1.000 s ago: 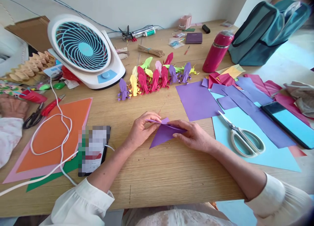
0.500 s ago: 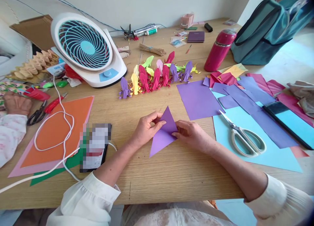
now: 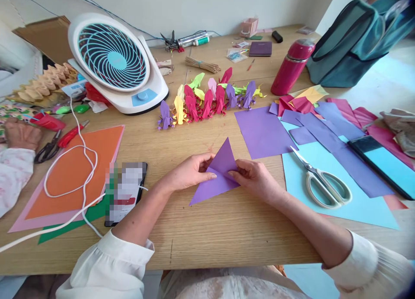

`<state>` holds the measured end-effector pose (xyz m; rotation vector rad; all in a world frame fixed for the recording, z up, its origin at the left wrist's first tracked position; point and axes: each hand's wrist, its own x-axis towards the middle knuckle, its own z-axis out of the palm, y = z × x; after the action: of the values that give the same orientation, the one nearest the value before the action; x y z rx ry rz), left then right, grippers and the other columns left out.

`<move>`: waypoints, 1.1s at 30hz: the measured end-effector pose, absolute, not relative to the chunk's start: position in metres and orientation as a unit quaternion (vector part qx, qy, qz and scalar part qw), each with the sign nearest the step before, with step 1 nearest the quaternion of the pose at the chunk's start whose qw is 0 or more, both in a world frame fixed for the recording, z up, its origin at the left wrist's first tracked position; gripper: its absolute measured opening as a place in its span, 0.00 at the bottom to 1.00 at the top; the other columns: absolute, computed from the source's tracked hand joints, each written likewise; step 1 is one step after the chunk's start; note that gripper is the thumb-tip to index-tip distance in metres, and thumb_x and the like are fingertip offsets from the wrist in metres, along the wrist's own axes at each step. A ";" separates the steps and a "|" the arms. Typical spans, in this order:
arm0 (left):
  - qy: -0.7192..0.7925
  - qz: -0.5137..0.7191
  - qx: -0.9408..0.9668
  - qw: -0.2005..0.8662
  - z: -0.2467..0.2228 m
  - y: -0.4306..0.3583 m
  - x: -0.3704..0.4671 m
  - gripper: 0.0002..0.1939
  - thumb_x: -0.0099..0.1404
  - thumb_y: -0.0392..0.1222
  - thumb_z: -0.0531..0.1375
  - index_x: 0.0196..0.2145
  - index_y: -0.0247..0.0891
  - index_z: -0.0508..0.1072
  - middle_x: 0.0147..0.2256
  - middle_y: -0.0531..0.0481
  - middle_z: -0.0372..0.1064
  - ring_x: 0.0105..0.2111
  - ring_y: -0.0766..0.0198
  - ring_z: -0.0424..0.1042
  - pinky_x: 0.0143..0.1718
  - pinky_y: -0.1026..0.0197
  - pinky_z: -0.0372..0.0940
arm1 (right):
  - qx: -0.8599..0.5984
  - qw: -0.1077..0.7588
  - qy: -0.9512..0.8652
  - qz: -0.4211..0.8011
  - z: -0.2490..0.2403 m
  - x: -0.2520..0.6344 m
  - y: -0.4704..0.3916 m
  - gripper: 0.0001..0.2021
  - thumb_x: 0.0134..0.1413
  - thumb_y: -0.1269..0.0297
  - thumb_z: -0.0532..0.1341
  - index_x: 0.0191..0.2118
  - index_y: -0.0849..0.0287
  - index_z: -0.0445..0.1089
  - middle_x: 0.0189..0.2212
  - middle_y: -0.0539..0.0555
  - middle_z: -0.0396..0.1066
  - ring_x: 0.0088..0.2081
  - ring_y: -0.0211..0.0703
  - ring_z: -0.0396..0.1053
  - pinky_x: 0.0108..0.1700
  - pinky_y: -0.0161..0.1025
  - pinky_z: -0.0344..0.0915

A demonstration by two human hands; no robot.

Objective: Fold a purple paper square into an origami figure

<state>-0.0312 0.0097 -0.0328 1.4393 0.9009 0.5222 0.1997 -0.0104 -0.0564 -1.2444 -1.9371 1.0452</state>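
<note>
A folded purple paper (image 3: 215, 189) is held above the table between both hands, with one point up and another toward the lower left. My left hand (image 3: 193, 171) pinches its left edge, thumb in front and the other fingers partly behind. On the right edge, my right hand (image 3: 254, 178) grips the paper between thumb and fingers. A flat purple sheet (image 3: 266, 132) lies beyond my right hand. Several folded paper figures (image 3: 207, 102) in red, purple, yellow and green stand in a group farther back.
Scissors (image 3: 324, 186) lie on a light blue sheet (image 3: 366, 208) at right. A red bottle (image 3: 292, 68) stands behind. At left are a fan (image 3: 113, 61), a phone (image 3: 125, 195), a cable, an orange sheet (image 3: 65, 178) and another person's hand (image 3: 22, 134).
The folded paper has tilted, its lower point swinging left and its top point moving slightly right. My left hand has shifted a little left and down along its edge.
</note>
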 end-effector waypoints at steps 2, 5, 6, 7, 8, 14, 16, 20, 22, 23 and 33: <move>0.396 0.229 0.645 0.611 -0.031 0.010 -0.033 0.20 0.61 0.34 0.64 0.51 0.40 0.73 0.47 0.46 0.77 0.45 0.58 0.77 0.46 0.56 0.72 | -0.463 0.296 -0.726 0.413 -0.056 0.200 -0.011 0.17 0.59 0.61 0.61 0.24 0.56 0.53 0.21 0.44 0.56 0.23 0.33 0.54 0.26 0.34 0.52; 0.407 0.226 0.683 0.563 -0.025 0.009 -0.030 0.19 0.61 0.30 0.61 0.50 0.41 0.73 0.46 0.48 0.77 0.44 0.59 0.77 0.44 0.58 0.72 | -0.438 0.310 -0.715 0.448 -0.054 0.200 -0.012 0.06 0.59 0.61 0.63 0.36 0.55 0.66 0.28 0.47 0.67 0.28 0.37 0.64 0.30 0.35 0.61; 0.413 0.224 0.702 0.536 -0.022 0.007 -0.027 0.20 0.61 0.30 0.60 0.50 0.41 0.73 0.47 0.48 0.77 0.44 0.59 0.77 0.44 0.59 0.72 | -0.430 0.324 -0.713 0.448 -0.052 0.199 -0.013 0.08 0.58 0.61 0.64 0.41 0.55 0.68 0.31 0.49 0.70 0.30 0.39 0.67 0.32 0.36 0.64; 0.419 0.223 0.723 0.501 -0.019 0.005 -0.024 0.21 0.61 0.29 0.59 0.51 0.42 0.73 0.47 0.49 0.77 0.45 0.59 0.77 0.45 0.59 0.72 | -0.424 0.340 -0.716 0.438 -0.050 0.199 -0.014 0.10 0.58 0.61 0.65 0.44 0.55 0.68 0.35 0.51 0.71 0.34 0.41 0.69 0.35 0.38 0.66; 0.423 0.223 0.746 0.463 -0.015 0.002 -0.021 0.22 0.61 0.28 0.59 0.52 0.42 0.73 0.48 0.49 0.76 0.45 0.58 0.77 0.46 0.58 0.71 | -0.416 0.357 -0.722 0.421 -0.047 0.199 -0.015 0.11 0.58 0.61 0.65 0.45 0.55 0.68 0.37 0.52 0.71 0.36 0.43 0.70 0.37 0.39 0.68; 0.393 0.260 0.833 0.291 -0.002 -0.011 -0.004 0.25 0.63 0.25 0.59 0.55 0.44 0.68 0.51 0.48 0.72 0.50 0.59 0.72 0.52 0.58 0.67 | -0.344 0.439 -0.773 0.302 -0.039 0.196 -0.021 0.06 0.62 0.70 0.60 0.44 0.54 0.66 0.39 0.55 0.71 0.40 0.44 0.71 0.40 0.42 0.71; 0.410 0.294 0.830 0.238 -0.003 -0.013 -0.003 0.24 0.64 0.28 0.61 0.56 0.43 0.66 0.52 0.45 0.69 0.52 0.57 0.69 0.53 0.56 0.66 | -0.340 0.458 -0.779 0.261 -0.040 0.196 -0.024 0.07 0.63 0.73 0.58 0.43 0.53 0.65 0.40 0.56 0.70 0.42 0.46 0.71 0.42 0.45 0.71; 0.500 0.357 0.778 0.130 -0.005 -0.016 -0.003 0.18 0.59 0.33 0.67 0.45 0.40 0.68 0.43 0.47 0.67 0.46 0.57 0.69 0.47 0.57 0.66 | -0.338 0.471 -0.788 0.205 -0.042 0.198 -0.027 0.11 0.60 0.77 0.57 0.44 0.52 0.64 0.42 0.58 0.70 0.42 0.48 0.71 0.40 0.46 0.71; 0.538 0.350 0.756 0.125 -0.004 -0.017 -0.003 0.13 0.57 0.37 0.68 0.36 0.40 0.68 0.35 0.51 0.67 0.37 0.60 0.69 0.39 0.60 0.64 | -0.336 0.475 -0.792 0.185 -0.043 0.199 -0.029 0.14 0.58 0.77 0.58 0.45 0.51 0.64 0.42 0.58 0.70 0.41 0.49 0.72 0.39 0.47 0.71; 0.546 0.337 0.753 0.145 -0.004 -0.017 -0.004 0.11 0.57 0.38 0.68 0.32 0.40 0.67 0.32 0.53 0.68 0.33 0.62 0.68 0.36 0.61 0.63 | -0.335 0.475 -0.795 0.176 -0.043 0.200 -0.029 0.14 0.57 0.77 0.59 0.46 0.51 0.64 0.43 0.58 0.70 0.41 0.49 0.72 0.39 0.47 0.71; 0.499 0.326 0.744 0.302 -0.007 -0.019 -0.003 0.07 0.66 0.33 0.58 0.34 0.39 0.76 0.33 0.53 0.75 0.33 0.64 0.73 0.37 0.64 0.64 | -0.345 0.426 -0.811 0.206 -0.042 0.195 -0.031 0.13 0.61 0.76 0.56 0.49 0.53 0.65 0.40 0.58 0.72 0.41 0.49 0.72 0.42 0.47 0.71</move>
<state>-0.0033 -0.0191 -0.0067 1.9724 1.3234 0.8647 0.1953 -0.0307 -0.0416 -0.8615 -2.0269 0.5151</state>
